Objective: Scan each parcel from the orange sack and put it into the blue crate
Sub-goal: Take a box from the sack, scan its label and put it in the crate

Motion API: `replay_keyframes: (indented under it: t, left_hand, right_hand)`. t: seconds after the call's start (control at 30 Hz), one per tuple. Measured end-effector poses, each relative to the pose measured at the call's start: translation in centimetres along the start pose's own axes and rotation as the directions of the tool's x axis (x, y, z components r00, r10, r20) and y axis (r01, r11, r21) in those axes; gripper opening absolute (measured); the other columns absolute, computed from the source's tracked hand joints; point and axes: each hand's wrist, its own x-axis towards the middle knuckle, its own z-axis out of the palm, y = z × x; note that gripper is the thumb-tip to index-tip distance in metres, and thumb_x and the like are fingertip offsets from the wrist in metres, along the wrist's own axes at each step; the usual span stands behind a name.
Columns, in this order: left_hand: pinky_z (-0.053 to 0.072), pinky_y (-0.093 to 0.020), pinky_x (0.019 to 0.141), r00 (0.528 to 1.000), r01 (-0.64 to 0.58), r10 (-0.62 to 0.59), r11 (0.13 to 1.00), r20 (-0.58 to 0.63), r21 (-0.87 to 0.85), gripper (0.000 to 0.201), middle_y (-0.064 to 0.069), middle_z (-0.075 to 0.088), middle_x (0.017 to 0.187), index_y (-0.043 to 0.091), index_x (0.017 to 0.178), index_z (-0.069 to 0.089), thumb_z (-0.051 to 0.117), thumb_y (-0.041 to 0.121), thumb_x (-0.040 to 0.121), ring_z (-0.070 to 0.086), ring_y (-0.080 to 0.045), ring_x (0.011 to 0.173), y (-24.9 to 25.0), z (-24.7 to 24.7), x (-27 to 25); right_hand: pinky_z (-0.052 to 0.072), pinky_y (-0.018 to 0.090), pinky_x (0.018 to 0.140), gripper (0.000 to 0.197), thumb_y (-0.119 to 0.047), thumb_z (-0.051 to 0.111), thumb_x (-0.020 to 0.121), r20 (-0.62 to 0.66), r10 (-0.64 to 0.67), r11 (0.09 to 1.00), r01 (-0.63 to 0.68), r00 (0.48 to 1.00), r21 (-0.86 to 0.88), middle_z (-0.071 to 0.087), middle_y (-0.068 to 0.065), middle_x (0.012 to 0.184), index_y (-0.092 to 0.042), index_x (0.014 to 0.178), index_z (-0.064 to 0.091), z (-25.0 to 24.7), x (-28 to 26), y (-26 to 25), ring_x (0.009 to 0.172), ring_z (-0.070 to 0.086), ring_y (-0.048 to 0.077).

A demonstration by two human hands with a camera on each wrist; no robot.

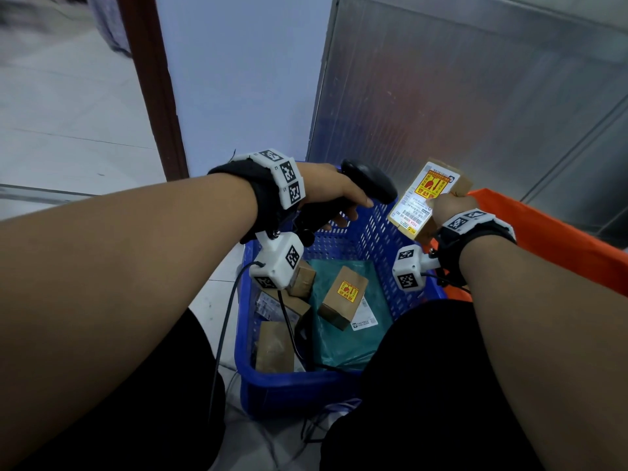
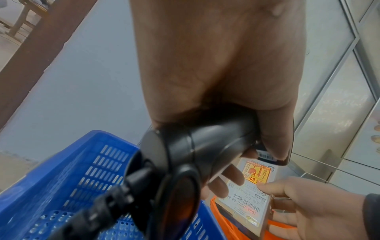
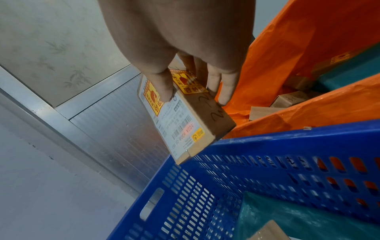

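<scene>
— While your left hand (image 1: 334, 195) wraps the black scanner (image 1: 368, 181), what's on the parcel?

— Your right hand (image 1: 450, 205) pinches the cardboard parcel (image 1: 426, 198) above the blue crate (image 1: 384, 239), beside the orange sack (image 1: 557, 239). Its white label (image 3: 179, 123) reads "102A", near a yellow-and-red sticker (image 3: 188, 83); handwritten "2-2" marks one side.

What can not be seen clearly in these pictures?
- Left hand fingers on the scanner: head view, hidden behind the hand; trigger unseen.
- Parcel label text: all views, too small and blurred.
- Orange sack contents: right wrist view, mostly covered by its folds.
- Blue crate floor: head view, partly behind arms.
</scene>
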Motion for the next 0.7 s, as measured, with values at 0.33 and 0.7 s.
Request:
replay_keyframes:
  t: [0.33,0.7]
  left_hand:
    - [0.060,-0.036,0.072,0.998,-0.022,0.020,0.999,-0.055,-0.038,0.040,-0.005,0.073,0.082,0.004,0.124,0.064,0.075,0.023,0.092,0.070,-0.022,0.078,-0.5,-0.6,0.3]
    - [0.061,-0.045,0.086,0.979,-0.080,0.078,0.997,-0.191,-0.001,0.020,-0.004,0.075,0.080,0.010,0.091,0.071,0.081,0.026,0.086,0.072,-0.024,0.077,-1.1,-0.7,0.9]
  right_hand:
    - [0.050,0.031,0.062,0.013,-0.022,0.065,0.091,-0.010,-0.012,0.999,0.011,1.000,-0.037,0.072,0.001,0.088,-0.015,0.103,0.066,0.7,0.5,-0.5,0.077,0.068,0.022]
    - [0.059,0.041,0.069,0.018,-0.017,0.074,0.085,0.196,0.018,0.979,0.022,0.981,-0.202,0.073,0.007,0.093,-0.011,0.100,0.067,2.7,0.3,-0.3,0.080,0.069,0.025]
